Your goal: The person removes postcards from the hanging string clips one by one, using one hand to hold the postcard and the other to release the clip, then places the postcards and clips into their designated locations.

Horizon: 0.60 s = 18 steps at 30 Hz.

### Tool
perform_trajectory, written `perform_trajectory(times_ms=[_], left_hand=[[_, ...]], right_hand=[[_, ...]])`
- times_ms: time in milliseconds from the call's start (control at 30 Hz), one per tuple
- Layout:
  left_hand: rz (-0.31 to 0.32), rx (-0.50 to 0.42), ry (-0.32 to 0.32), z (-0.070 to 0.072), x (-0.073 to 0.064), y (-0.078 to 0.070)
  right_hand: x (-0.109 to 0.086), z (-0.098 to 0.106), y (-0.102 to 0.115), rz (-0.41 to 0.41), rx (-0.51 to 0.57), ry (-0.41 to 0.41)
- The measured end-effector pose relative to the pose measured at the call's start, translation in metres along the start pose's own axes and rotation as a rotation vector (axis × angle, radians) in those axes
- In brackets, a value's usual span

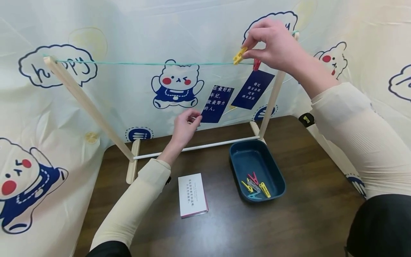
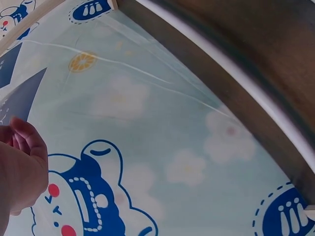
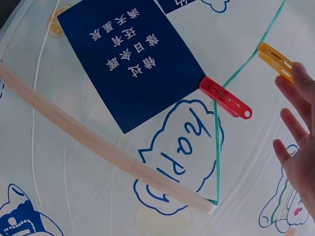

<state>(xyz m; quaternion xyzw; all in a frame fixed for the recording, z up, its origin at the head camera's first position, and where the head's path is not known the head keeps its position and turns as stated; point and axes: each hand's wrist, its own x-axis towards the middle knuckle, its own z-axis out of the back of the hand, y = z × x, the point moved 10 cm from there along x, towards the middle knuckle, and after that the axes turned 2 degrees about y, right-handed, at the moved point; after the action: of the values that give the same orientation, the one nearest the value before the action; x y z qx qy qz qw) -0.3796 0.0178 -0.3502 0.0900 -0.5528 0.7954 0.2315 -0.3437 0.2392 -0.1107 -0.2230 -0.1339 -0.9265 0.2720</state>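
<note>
My right hand (image 1: 271, 44) pinches a yellow clothespin (image 1: 239, 56) between thumb and fingers, its tip right at the green string (image 1: 144, 64). Lower and to the left, my left hand (image 1: 186, 125) holds a dark blue card (image 1: 217, 103) with white writing by its lower left edge. The card's top edge sits below the string. Beside it a second blue card (image 1: 253, 89) hangs tilted from a red clothespin (image 3: 225, 98) on the string. In the right wrist view the yellow clothespin (image 3: 275, 61) meets the string beyond the red one.
The string runs between two wooden posts (image 1: 90, 107), joined low down by a white rod (image 1: 218, 144). On the brown table (image 1: 221, 232) stand a dark blue bin (image 1: 257, 146) with several clothespins (image 1: 254, 185) and a stack of white cards (image 1: 192, 194). A patterned curtain (image 1: 128, 32) hangs behind.
</note>
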Motion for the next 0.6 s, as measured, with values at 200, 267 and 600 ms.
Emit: perform_trajectory(times_ms=[200,267,600], left_hand=[[0.027,0.002,0.000,0.007,-0.013,0.008],[0.032,-0.008,0.006,0.008,-0.018,0.011],[0.054,0.006,0.015,0.011,-0.053,0.023]], right_hand=[[-0.010,0.003,0.011,0.049,0.023,-0.053],[-0.013,0.003,0.013,0.054,0.024,-0.067],[-0.035,-0.009,0.011,0.077,0.053,-0.083]])
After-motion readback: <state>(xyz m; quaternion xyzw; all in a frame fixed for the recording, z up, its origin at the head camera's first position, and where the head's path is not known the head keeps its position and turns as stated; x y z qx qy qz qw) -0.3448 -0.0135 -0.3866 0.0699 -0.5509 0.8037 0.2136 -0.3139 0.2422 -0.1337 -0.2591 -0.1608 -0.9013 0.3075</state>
